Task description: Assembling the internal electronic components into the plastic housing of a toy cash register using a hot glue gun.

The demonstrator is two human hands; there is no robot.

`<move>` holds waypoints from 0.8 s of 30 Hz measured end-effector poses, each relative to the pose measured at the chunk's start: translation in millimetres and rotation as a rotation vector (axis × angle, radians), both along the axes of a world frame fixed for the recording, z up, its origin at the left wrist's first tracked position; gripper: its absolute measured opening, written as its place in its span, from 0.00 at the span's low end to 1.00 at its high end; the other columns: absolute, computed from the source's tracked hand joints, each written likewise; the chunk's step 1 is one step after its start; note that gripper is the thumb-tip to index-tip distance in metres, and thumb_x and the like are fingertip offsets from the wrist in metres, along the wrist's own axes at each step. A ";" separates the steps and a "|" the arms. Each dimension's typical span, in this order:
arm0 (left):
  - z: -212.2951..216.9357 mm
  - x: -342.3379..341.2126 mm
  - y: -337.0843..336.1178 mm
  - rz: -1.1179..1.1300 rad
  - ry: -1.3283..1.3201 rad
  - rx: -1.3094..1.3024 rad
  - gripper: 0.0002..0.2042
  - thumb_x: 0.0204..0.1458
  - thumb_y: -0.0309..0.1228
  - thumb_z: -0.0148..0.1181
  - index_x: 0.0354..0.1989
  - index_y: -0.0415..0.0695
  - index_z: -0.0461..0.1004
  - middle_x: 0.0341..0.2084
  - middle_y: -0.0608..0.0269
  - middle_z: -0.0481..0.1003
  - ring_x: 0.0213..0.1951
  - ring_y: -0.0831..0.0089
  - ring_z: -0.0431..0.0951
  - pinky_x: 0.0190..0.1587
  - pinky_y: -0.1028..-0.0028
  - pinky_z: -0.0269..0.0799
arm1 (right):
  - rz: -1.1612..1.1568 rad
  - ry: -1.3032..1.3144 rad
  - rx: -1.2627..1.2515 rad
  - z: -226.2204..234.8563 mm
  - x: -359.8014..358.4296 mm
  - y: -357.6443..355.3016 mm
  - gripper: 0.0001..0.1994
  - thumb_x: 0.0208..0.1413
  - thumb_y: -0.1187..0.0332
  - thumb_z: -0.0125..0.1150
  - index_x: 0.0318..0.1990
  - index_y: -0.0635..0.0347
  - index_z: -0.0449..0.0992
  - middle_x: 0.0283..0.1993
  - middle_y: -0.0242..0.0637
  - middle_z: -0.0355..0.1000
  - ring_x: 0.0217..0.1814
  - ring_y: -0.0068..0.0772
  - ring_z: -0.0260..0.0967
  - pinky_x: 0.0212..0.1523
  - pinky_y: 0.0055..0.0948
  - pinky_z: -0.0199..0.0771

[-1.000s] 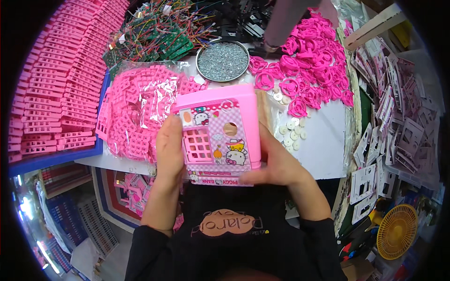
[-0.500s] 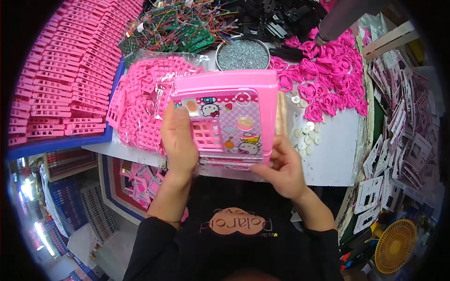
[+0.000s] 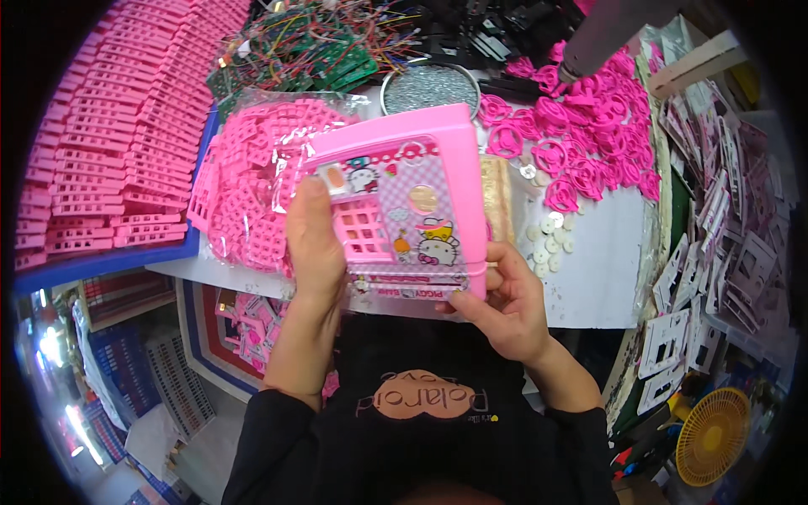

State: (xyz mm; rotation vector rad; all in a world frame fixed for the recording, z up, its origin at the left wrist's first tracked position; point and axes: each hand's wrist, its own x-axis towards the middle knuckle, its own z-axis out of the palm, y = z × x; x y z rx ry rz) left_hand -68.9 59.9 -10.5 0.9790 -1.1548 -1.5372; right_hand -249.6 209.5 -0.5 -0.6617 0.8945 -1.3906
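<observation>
Mid-frame, a toy box (image 3: 404, 210) sits between the left hand (image 3: 318, 244) and the right hand (image 3: 512, 307), a dish (image 3: 478, 97) behind it. To its left lies a bag of parts (image 3: 252, 181); upper left, a tray of stacked parts (image 3: 109, 259). Upper right, rings (image 3: 602, 126) lie on the table (image 3: 589, 295); panels (image 3: 665, 337) fill the right side.

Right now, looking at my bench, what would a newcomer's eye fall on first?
Probably the pink plastic box with a cartoon-printed front, held at centre between the left fingers and right fingers. Next, the towering rows of pink slotted plastic parts in a blue tray at left, and the magenta ring-shaped plastic pieces heaped at upper right.
</observation>
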 end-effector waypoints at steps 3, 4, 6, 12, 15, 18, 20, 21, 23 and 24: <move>8.2 -9.5 -3.0 -0.026 0.125 -0.002 0.19 0.70 0.45 0.44 0.50 0.41 0.72 0.37 0.63 0.78 0.35 0.78 0.79 0.38 0.76 0.77 | -0.040 0.030 -0.040 -1.0 3.9 7.0 0.18 0.62 0.80 0.58 0.57 0.67 0.62 0.50 0.44 0.77 0.49 0.26 0.77 0.51 0.27 0.78; 13.9 -10.3 -4.3 -0.030 0.135 0.035 0.21 0.70 0.46 0.44 0.51 0.40 0.72 0.37 0.62 0.79 0.34 0.78 0.80 0.37 0.76 0.77 | -0.039 0.046 -0.046 0.1 4.0 7.9 0.18 0.62 0.80 0.58 0.57 0.68 0.61 0.50 0.44 0.77 0.49 0.27 0.77 0.51 0.27 0.78; 27.8 -13.0 -5.5 -0.032 0.154 0.110 0.24 0.70 0.48 0.42 0.51 0.37 0.73 0.36 0.61 0.80 0.33 0.77 0.80 0.37 0.76 0.77 | -0.033 0.077 -0.056 4.2 4.7 8.6 0.19 0.62 0.80 0.58 0.57 0.68 0.61 0.50 0.44 0.77 0.48 0.27 0.77 0.51 0.28 0.78; 21.3 -4.6 -6.5 -0.095 -0.010 -0.015 0.27 0.71 0.49 0.39 0.49 0.35 0.76 0.38 0.58 0.81 0.34 0.77 0.81 0.37 0.76 0.77 | -0.022 0.125 -0.109 -3.2 4.7 16.1 0.21 0.61 0.80 0.60 0.58 0.67 0.60 0.51 0.45 0.76 0.47 0.27 0.78 0.50 0.26 0.78; 38.9 -20.7 -9.0 0.059 0.075 0.187 0.26 0.71 0.50 0.40 0.43 0.38 0.76 0.31 0.61 0.80 0.29 0.79 0.79 0.31 0.78 0.74 | -0.025 0.075 -0.039 3.5 0.8 17.7 0.22 0.60 0.80 0.62 0.58 0.68 0.61 0.51 0.45 0.77 0.46 0.26 0.78 0.50 0.26 0.77; 26.7 0.6 -30.0 -0.283 0.404 0.143 0.24 0.70 0.50 0.41 0.35 0.42 0.74 0.24 0.67 0.76 0.24 0.82 0.74 0.25 0.79 0.68 | 0.088 0.225 -0.037 1.0 -2.2 18.7 0.22 0.59 0.80 0.63 0.58 0.68 0.62 0.51 0.45 0.77 0.46 0.26 0.78 0.51 0.26 0.77; 26.3 -5.9 -17.8 -0.073 0.154 0.132 0.22 0.69 0.50 0.45 0.29 0.46 0.70 0.18 0.72 0.71 0.20 0.84 0.68 0.21 0.80 0.63 | 0.105 0.303 -0.109 -3.4 -1.5 21.9 0.22 0.58 0.80 0.63 0.58 0.69 0.63 0.50 0.45 0.77 0.45 0.26 0.78 0.51 0.27 0.77; 27.0 -7.6 -15.5 -0.032 0.031 0.086 0.22 0.69 0.51 0.46 0.29 0.46 0.71 0.18 0.73 0.71 0.20 0.84 0.68 0.22 0.80 0.63 | 0.115 0.339 -0.146 -4.9 -1.8 22.7 0.22 0.58 0.81 0.63 0.58 0.69 0.63 0.50 0.45 0.77 0.45 0.26 0.78 0.51 0.27 0.78; 24.6 -5.1 -15.0 -0.006 -0.091 -0.016 0.22 0.67 0.51 0.49 0.28 0.47 0.71 0.20 0.73 0.71 0.21 0.84 0.68 0.23 0.80 0.63 | 0.140 0.366 -0.182 -5.7 -5.8 23.6 0.21 0.59 0.81 0.62 0.58 0.68 0.63 0.50 0.45 0.77 0.46 0.27 0.78 0.50 0.28 0.78; 20.7 -1.3 -17.5 -0.044 -0.034 -0.014 0.22 0.68 0.52 0.48 0.29 0.46 0.72 0.21 0.72 0.73 0.22 0.84 0.70 0.24 0.80 0.65 | 0.150 0.379 -0.198 -5.7 -6.8 24.1 0.21 0.59 0.81 0.62 0.58 0.68 0.63 0.50 0.45 0.77 0.46 0.28 0.78 0.50 0.29 0.78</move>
